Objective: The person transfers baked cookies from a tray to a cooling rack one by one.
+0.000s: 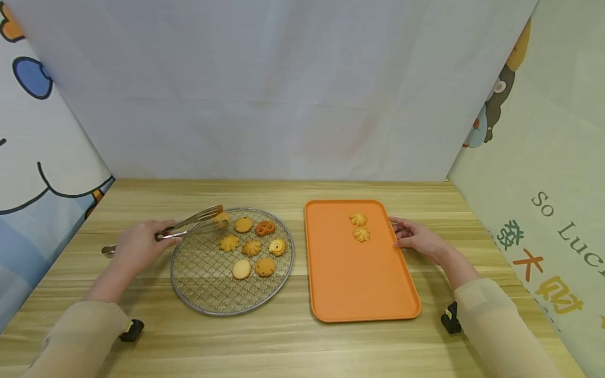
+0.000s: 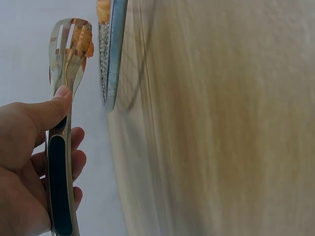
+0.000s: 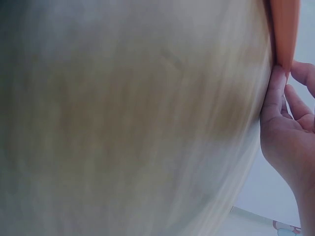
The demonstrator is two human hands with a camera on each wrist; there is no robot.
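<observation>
My left hand (image 1: pixel 142 242) grips metal serving tongs (image 2: pixel 60 182) with dark handle inlays. Between the slotted ends of the tongs is a golden cookie (image 2: pixel 82 42), over the far left part of a round wire rack (image 1: pixel 203 286). Several cookies lie on that rack, among them a pretzel-shaped one (image 1: pixel 265 228), a pale round one (image 1: pixel 241 269) and a swirled one (image 1: pixel 277 247). At the right, my right hand (image 1: pixel 418 239) pinches the long edge of an orange tray (image 1: pixel 359 283), thumb at the rim. Two ridged flower-shaped cookies (image 1: pixel 361 234) sit near the tray's far end.
Rack and tray stand side by side on a wood-grain table (image 1: pixel 227 341), with a strip of table between them. A white cloth (image 1: pixel 283 105) hangs behind the far edge. Printed panels (image 1: pixel 543 210) rise at both sides.
</observation>
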